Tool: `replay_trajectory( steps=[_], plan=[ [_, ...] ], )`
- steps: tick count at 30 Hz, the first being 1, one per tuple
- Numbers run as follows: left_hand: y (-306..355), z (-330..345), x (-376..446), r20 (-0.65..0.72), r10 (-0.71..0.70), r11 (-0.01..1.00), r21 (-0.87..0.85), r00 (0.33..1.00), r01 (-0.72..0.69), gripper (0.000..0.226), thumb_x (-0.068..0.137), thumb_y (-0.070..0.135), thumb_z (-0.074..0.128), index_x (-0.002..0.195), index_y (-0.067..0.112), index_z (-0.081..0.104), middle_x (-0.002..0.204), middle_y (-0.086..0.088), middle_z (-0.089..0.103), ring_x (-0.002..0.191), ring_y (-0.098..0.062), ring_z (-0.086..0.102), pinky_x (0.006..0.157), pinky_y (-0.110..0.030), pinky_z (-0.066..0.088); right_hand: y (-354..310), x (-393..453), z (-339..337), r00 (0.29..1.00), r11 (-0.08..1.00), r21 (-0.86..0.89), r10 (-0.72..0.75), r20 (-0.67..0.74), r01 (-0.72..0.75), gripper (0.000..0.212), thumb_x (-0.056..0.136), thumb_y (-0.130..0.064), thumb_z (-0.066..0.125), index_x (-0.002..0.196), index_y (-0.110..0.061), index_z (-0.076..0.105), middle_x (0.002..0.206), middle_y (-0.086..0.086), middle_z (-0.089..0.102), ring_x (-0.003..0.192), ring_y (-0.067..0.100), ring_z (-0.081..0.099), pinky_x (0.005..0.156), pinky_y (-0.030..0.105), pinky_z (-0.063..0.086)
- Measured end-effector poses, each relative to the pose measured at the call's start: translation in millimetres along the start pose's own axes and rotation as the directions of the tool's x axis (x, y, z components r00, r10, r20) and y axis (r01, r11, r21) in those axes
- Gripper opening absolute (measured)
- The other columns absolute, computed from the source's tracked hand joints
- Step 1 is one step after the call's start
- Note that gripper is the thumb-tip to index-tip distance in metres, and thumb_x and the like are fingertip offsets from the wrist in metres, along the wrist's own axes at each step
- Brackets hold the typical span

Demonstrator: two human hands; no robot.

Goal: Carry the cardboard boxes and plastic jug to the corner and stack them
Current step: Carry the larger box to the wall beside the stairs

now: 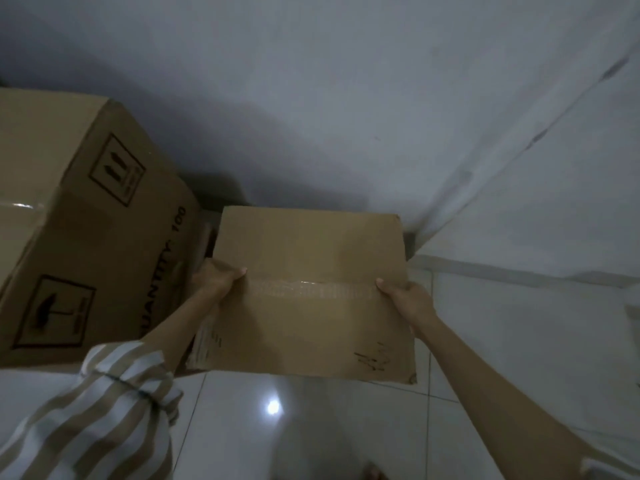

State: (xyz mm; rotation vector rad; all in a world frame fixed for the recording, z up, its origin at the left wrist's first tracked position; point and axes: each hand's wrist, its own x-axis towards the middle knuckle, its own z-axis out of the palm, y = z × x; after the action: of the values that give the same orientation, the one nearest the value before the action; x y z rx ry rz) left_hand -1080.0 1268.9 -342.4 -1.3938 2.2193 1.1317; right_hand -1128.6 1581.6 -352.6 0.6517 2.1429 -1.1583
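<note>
A small brown cardboard box [311,292], taped across its top and scribbled on near its front right corner, is in the middle of the view close to the room's corner. My left hand [216,277] grips its left side with the thumb on top. My right hand [407,301] grips its right side the same way. To its left stands a much bigger cardboard box [86,230] with printed handling marks and the word QUANTITY. I cannot tell whether the small box rests on something below it. No plastic jug is in view.
Two pale walls meet at a corner [412,233] just behind and right of the small box. The floor is glossy white tile [277,427] with a lamp reflection. A narrow gap separates the two boxes.
</note>
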Motion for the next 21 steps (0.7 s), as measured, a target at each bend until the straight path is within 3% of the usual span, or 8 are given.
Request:
replay_trajectory(
  steps=[3, 6, 10, 13, 15, 18, 21],
  plan=[
    [-6.0, 5.5, 8.9, -0.005, 0.03, 0.994, 0.102, 1.0, -0.03, 0.041, 0.085, 0.026, 0.067, 0.116, 0.0, 0.056, 0.124, -0.021, 0.06, 0.111, -0.035, 0.058, 0.09, -0.039, 0.048, 12.3, 2.6, 23.8, 0.994, 0.996, -0.052, 0.072, 0.077, -0.068, 0.07, 0.081, -0.044, 0.069, 0.134, -0.002, 0.049, 0.132, 0.015, 0.058, 0.116, 0.034, 0.059, 0.098, 0.044, 0.049],
    [-9.6, 4.4, 9.6, 0.024, 0.017, 0.986, 0.163, 1.0, -0.02, 0.068, 0.084, 0.028, 0.068, 0.138, -0.003, 0.038, 0.142, -0.023, 0.043, 0.129, -0.037, 0.044, 0.106, -0.04, 0.039, 10.8, -2.8, 36.2, 0.989, 0.992, -0.089, 0.097, 0.114, -0.087, 0.068, 0.083, -0.034, 0.07, 0.136, 0.0, 0.044, 0.134, 0.016, 0.055, 0.118, 0.035, 0.057, 0.099, 0.044, 0.049],
    [-1.3, -8.3, -3.3, 0.119, 0.085, 0.99, 0.099, 0.989, -0.097, 0.046, 0.085, 0.026, 0.067, 0.121, 0.0, 0.058, 0.129, -0.02, 0.058, 0.116, -0.035, 0.056, 0.098, -0.038, 0.046, -30.3, -26.8, 35.5, 0.994, 0.973, -0.221, -0.039, 0.101, 0.061, 0.043, 0.09, -0.018, 0.058, 0.128, 0.001, 0.052, 0.124, 0.01, 0.06, 0.109, 0.032, 0.06, 0.094, 0.04, 0.05],
    [28.0, -36.4, -40.4, 0.193, 0.167, 0.974, 0.123, 0.967, -0.192, 0.051, 0.094, 0.028, 0.055, 0.136, 0.001, 0.046, 0.144, -0.019, 0.044, 0.131, -0.033, 0.043, 0.105, -0.036, 0.035, -83.5, -62.0, 28.8, 0.978, 0.956, -0.218, -0.172, 0.115, 0.194, 0.042, 0.093, -0.014, 0.054, 0.131, 0.001, 0.051, 0.127, 0.01, 0.055, 0.123, 0.032, 0.052, 0.101, 0.036, 0.041],
    [48.5, -62.6, -67.0, 0.232, 0.237, 0.957, 0.112, 0.944, -0.268, 0.051, 0.096, 0.026, 0.051, 0.14, 0.002, 0.041, 0.147, -0.016, 0.04, 0.134, -0.032, 0.039, 0.108, -0.036, 0.032, -118.6, -87.3, 24.0, 0.958, 0.923, -0.259, -0.266, 0.103, 0.284, 0.043, 0.087, -0.024, 0.057, 0.124, -0.003, 0.06, 0.129, 0.015, 0.061, 0.121, 0.032, 0.055, 0.105, 0.043, 0.042],
    [83.1, -119.8, -106.5, 0.184, 0.293, 0.945, 0.092, 0.938, -0.314, 0.056, 0.094, 0.033, 0.054, 0.141, 0.005, 0.04, 0.146, -0.014, 0.044, 0.133, -0.029, 0.043, 0.107, -0.031, 0.033, -176.4, -135.5, 7.3, 0.93, 0.887, -0.287, -0.326, 0.167, 0.363, 0.055, 0.078, -0.043, 0.055, 0.126, -0.017, 0.061, 0.13, 0.009, 0.063, 0.122, 0.029, 0.056, 0.106, 0.04, 0.042],
    [118.3, -188.7, -156.8, 0.109, 0.361, 0.93, 0.031, 0.926, -0.366, 0.056, 0.092, 0.03, 0.058, 0.14, 0.006, 0.043, 0.139, -0.012, 0.052, 0.128, -0.024, 0.049, 0.103, -0.027, 0.036, -240.3, -208.0, -16.5, 0.886, 0.849, -0.265, -0.407, 0.223, 0.457, 0.039, 0.091, -0.023, 0.058, 0.126, -0.006, 0.061, 0.132, 0.012, 0.061, 0.124, 0.027, 0.055, 0.104, 0.033, 0.04]
  ],
)
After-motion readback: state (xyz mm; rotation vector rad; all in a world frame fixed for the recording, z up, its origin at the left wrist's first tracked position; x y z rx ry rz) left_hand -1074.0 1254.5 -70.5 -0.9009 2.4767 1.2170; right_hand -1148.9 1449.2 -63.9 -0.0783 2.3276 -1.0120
